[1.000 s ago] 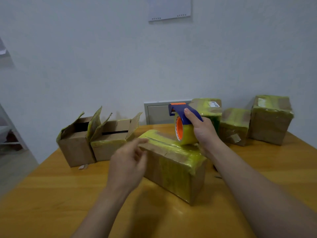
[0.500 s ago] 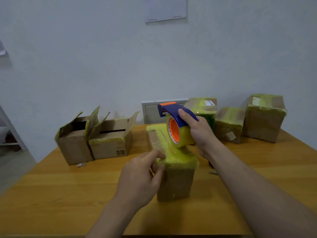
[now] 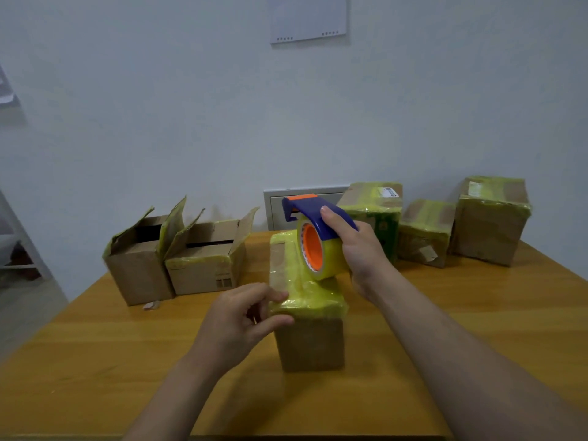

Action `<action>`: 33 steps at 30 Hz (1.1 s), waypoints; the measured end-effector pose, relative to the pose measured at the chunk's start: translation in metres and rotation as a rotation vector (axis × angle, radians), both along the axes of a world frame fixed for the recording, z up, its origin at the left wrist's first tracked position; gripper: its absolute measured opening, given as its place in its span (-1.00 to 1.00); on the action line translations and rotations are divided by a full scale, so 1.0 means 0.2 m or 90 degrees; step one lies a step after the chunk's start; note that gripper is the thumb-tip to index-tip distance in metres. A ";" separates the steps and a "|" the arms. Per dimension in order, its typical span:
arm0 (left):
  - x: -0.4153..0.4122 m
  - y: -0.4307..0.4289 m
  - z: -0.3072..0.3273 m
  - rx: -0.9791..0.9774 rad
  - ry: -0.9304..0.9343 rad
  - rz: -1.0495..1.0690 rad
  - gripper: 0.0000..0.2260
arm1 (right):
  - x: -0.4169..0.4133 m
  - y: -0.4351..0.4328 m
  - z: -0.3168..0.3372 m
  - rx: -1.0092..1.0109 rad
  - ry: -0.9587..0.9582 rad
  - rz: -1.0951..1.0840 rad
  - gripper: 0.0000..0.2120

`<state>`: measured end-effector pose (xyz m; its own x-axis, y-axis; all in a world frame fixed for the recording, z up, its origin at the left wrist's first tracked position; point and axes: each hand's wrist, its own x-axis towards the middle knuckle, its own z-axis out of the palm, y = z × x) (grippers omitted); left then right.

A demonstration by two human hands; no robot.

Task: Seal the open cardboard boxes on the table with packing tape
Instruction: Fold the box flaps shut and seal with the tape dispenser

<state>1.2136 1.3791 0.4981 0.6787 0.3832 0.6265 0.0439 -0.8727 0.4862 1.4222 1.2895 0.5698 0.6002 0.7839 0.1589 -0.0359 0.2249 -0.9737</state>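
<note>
Squarely in the middle of the table stands the middle box (image 3: pixel 310 342), end-on to the camera; its top is wrapped in glossy, wrinkled yellow tape that laps over the edges, while the near face is bare, matte brown cardboard. On its top rests the tape dispenser (image 3: pixel 318 240), a fat yellow roll on an orange core under a blue handle with an orange tip; the right hand (image 3: pixel 359 253) grips that handle, fingers curled over it. The left hand (image 3: pixel 238 319) has its forefinger and thumb at the box's near left corner, the other fingers loosely bent; whether they pinch the tape or only touch it I cannot tell.

To the left, near the far edge, the left open box (image 3: pixel 136 268) and the second open box (image 3: pixel 203 268) stand touching, flaps up and ragged; a small pale scrap (image 3: pixel 152 304) lies just before them. To the right, the green-sided box (image 3: pixel 380 214), the small box (image 3: pixel 424 233) and the tall box (image 3: pixel 491 224) sit in a row, all bound in yellow tape.

The table (image 3: pixel 95 361) is smooth, orange-toned wood with visible grain; behind it, a plain pale wall carries a grey panel (image 3: pixel 275 206) and a white sheet (image 3: pixel 308 17).
</note>
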 end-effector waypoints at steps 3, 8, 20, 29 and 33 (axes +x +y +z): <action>-0.04 0.03 -0.01 0.019 0.005 0.058 -0.83 | -0.04 0.01 0.00 0.004 -0.027 0.020 -0.65; -0.11 0.10 0.03 0.121 0.080 0.323 -0.71 | -0.08 0.04 0.01 -0.018 0.011 0.026 -0.61; 0.01 -0.03 -0.03 0.066 -0.041 0.186 -0.89 | -0.17 0.10 -0.03 0.049 0.032 -0.071 -0.70; 0.01 -0.02 -0.04 -0.013 -0.052 0.166 -0.75 | -0.16 0.11 -0.06 0.041 -0.044 -0.052 -0.63; -0.07 0.08 -0.04 -0.076 -0.006 0.228 -0.30 | -0.14 0.09 -0.08 0.049 -0.055 -0.035 -0.49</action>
<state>1.1993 1.3947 0.4907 0.4828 0.6666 0.5679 0.3318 -0.7394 0.5858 1.3948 1.3082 0.5529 0.6228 0.7343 0.2701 0.0620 0.2979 -0.9526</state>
